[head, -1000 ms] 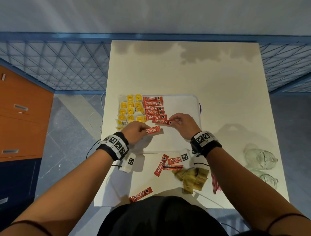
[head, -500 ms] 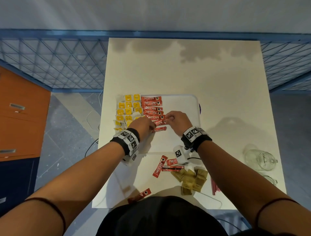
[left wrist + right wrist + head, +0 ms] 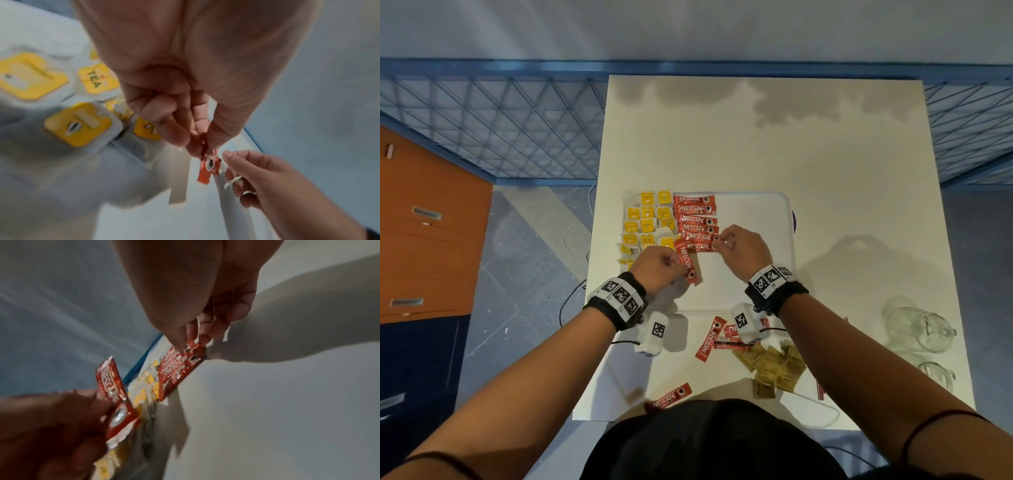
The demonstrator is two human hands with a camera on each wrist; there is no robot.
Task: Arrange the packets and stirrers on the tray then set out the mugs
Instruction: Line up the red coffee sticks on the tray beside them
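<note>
On the white rectangular tray (image 3: 756, 212), the left hand (image 3: 657, 269) pinches a red foil coffee sachet (image 3: 686, 261) upright; the right hand (image 3: 743, 251) pinches the nearest sachet of the red row (image 3: 697, 222). Nudging could likely skew that row

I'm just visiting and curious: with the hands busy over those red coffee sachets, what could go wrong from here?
The right hand works at the end of the overlapping red sachet row; a nudge might skew it. The left hand pinches a sachet turned across the row, so it needs turning. One loose sachet at the table's near edge could slide off.
</note>
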